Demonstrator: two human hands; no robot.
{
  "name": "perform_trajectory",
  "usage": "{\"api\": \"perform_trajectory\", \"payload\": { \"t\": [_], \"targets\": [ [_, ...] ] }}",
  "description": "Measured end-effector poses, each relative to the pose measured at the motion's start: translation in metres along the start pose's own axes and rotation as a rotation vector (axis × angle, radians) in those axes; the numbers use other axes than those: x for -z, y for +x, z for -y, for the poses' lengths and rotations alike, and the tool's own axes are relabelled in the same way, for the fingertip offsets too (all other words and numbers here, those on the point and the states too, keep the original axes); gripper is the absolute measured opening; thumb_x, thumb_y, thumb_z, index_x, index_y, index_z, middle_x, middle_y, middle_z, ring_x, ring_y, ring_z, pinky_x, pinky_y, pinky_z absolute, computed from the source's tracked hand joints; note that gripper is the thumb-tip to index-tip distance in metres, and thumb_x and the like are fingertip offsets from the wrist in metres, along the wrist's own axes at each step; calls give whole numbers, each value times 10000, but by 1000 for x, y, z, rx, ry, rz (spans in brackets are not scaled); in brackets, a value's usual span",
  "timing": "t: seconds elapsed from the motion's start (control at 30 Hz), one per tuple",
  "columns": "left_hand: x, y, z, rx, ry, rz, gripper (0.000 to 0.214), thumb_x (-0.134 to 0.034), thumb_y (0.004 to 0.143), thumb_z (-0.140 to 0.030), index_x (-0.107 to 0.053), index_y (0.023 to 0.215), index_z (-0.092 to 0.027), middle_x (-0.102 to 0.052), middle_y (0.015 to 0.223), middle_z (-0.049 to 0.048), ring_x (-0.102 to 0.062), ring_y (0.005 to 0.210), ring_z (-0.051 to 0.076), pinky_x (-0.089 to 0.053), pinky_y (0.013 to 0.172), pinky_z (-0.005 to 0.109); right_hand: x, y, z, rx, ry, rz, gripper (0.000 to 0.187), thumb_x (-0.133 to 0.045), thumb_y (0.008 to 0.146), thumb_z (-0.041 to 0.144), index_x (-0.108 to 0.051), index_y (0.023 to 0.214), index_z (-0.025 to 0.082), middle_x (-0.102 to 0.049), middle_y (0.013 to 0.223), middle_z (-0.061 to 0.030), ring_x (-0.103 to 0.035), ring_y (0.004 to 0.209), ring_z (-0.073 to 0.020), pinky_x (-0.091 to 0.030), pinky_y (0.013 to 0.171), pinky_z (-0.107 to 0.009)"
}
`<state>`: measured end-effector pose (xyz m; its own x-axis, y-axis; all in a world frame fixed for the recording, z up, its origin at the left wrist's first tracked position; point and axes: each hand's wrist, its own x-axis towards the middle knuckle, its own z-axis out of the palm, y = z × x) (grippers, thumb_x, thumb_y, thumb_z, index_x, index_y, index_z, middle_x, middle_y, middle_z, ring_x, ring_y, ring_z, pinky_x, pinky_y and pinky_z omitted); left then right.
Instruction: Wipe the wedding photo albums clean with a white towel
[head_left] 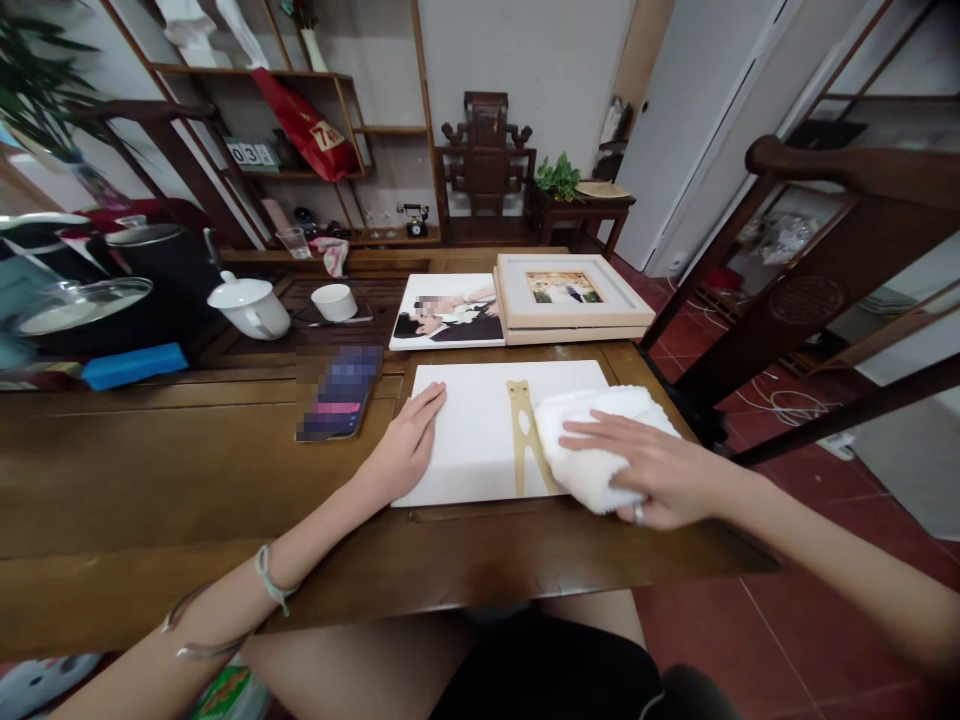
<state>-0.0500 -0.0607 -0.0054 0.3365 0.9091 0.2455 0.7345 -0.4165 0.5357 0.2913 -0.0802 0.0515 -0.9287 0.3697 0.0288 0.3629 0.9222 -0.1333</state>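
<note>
A flat white panel [465,440] lies on the wooden table in front of me, with a tan, two-legged piece like a stand [519,430] on its face. My left hand [409,445] rests on the panel's left edge, fingers stretched out, holding nothing. On the panel's right end, my right hand [637,465] grips a bunched white towel [592,410] and presses it down. The towel hides the panel's right edge and part of the stand-like piece's right leg. Some right fingertips are out of sight in the towel's folds.
Behind the panel lie a photo print [450,325] and stacked frames [577,318]. A phone [341,395] is left of my left hand. Farther left are a lidded white cup [251,305], a small white bowl [334,302] and a blue block [135,367]. A wooden chair [817,240] stands right.
</note>
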Motion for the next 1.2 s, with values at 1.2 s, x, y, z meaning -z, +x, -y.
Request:
{"api": "perform_trajectory", "payload": {
  "t": [1.2],
  "targets": [
    [1,0,0,-1,-5,13,485,-289,927,-235,-417,1384,-134,-386,1471,120,-308,1385,246,-233,1152,467,17,58,-51,-296,5,-34,74,-570,744,191,-626,699,175,-607,1239,-146,-484,1231,-334,-465,878,-441]
  ]
}}
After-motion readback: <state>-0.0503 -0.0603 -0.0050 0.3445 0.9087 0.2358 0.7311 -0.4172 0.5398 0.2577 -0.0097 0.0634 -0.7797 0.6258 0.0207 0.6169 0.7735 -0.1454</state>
